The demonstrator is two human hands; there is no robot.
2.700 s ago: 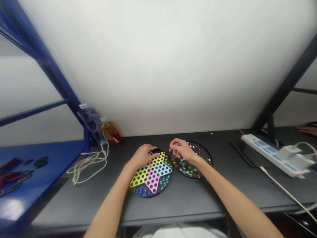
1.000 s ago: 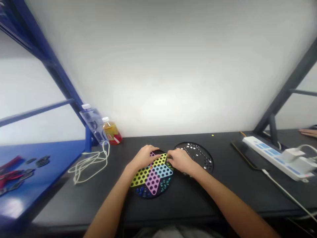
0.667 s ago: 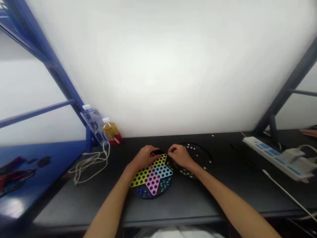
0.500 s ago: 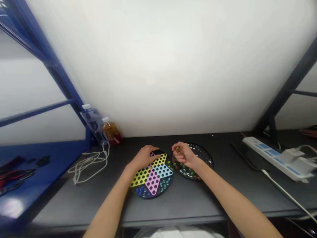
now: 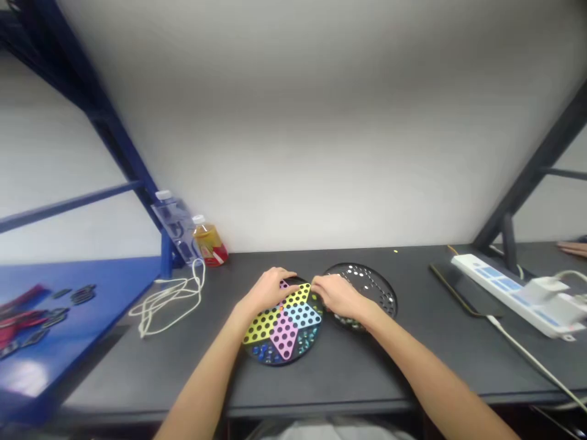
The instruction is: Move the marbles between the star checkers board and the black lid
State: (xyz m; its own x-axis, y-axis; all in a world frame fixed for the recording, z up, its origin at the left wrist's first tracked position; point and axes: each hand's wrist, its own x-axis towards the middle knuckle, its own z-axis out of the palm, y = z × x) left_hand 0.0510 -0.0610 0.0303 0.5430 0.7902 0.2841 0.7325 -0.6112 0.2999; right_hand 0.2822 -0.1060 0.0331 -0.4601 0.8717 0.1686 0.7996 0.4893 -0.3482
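Yellow colours the star point just beside the right hand [image 5: 337, 295], whose fingers are curled downward and drawn together at the right edge of a round star-patterned board [image 5: 284, 324]. Whether they pinch anything cannot be told, because the fingertips are hidden. The left hand [image 5: 270, 288] lies over the board's upper-left edge, thumb and fingers apart, grasping nothing visible.

The board sits just below centre frame, down and left of the right hand, between both forearms. Being round, it has no long axis; both hands are about equally near. Blue marbles [image 5: 262, 352] and teal marbles [image 5: 306, 339] fill its lower pockets. A second round black tray [image 5: 373, 287] with white dots lies to the right, partly beneath the right hand.

Both rest on a dark table [image 5: 339, 379] against a pale wall [image 5: 293, 153]. A tangled white cable [image 5: 169, 302] and two bottles [image 5: 210, 244] stand centre left; a power strip [image 5: 499, 284] lies at right.
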